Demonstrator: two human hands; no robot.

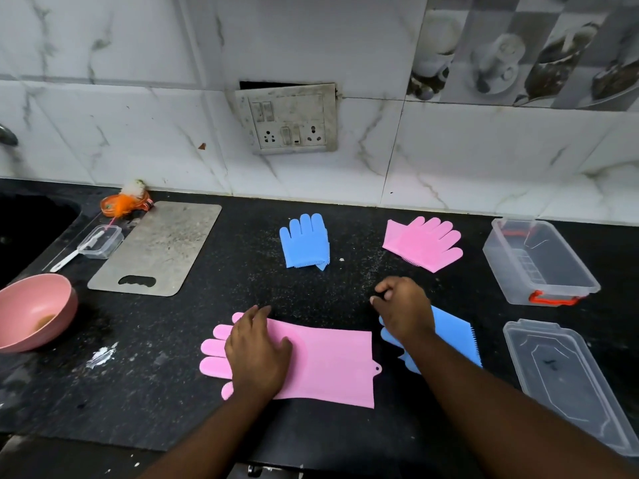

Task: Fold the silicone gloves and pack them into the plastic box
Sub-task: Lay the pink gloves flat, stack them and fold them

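A pink silicone glove point(328, 368) lies flat and unfolded on the black counter, fingers to the left. My left hand point(257, 354) rests palm down on its palm area. My right hand point(403, 311) hovers with fingers curled above a blue glove point(453, 337) that lies partly under my wrist. A folded blue glove point(304, 242) and a folded pink glove point(423, 243) lie further back. The clear plastic box point(539, 261) with red latches stands open at the right, holding no gloves.
The box's clear lid point(567, 382) lies at the near right. A steel cutting board point(159, 248), a small clear container point(102, 240) and a pink bowl point(34, 311) are on the left. A sink point(31, 229) is at far left.
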